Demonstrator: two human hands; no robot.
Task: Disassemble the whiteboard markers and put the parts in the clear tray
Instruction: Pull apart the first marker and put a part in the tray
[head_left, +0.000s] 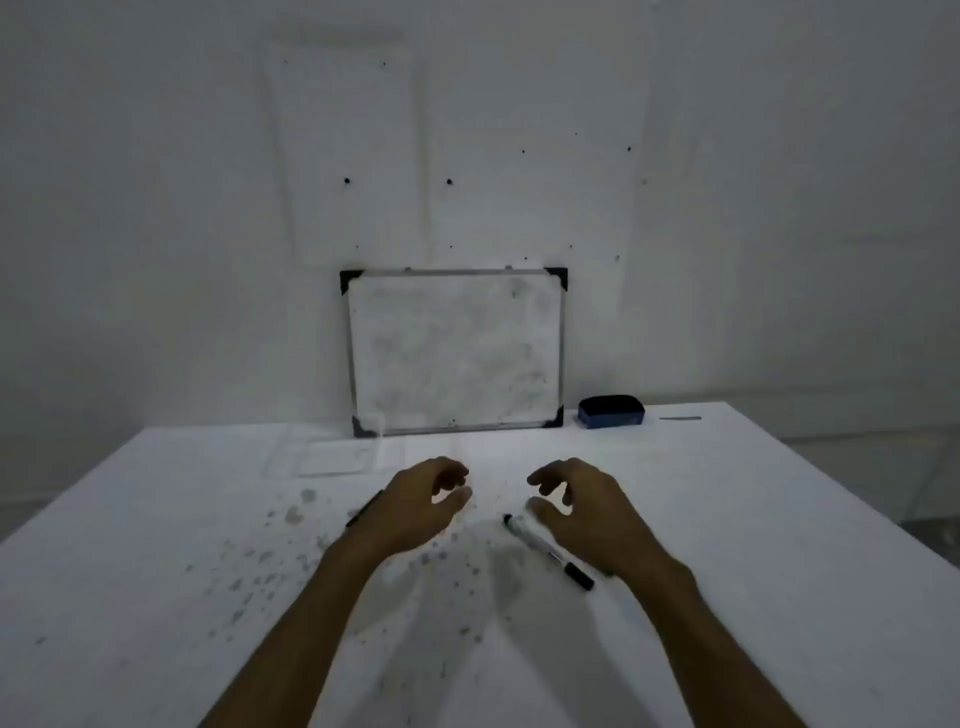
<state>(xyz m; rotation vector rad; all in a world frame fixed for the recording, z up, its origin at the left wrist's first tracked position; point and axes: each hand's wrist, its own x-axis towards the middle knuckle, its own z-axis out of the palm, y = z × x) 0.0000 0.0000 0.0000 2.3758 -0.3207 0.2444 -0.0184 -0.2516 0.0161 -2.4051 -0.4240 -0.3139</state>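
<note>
White-barrelled, black-capped whiteboard marker (545, 550), lower centre: judged light, stiff, slippery; cap and barrel best gripped. Left hand (415, 506), right hand (582, 512) seen loosely curled, empty.

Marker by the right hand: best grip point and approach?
Take the marker by its bare white barrel, from above with the right hand. It lies flat and diagonal on the table, black cap nearest the person, so the barrel's long sides are open.

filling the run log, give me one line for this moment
left hand open, empty | right hand open, empty | marker capped on table | second marker behind left hand | clear tray looks empty
</note>
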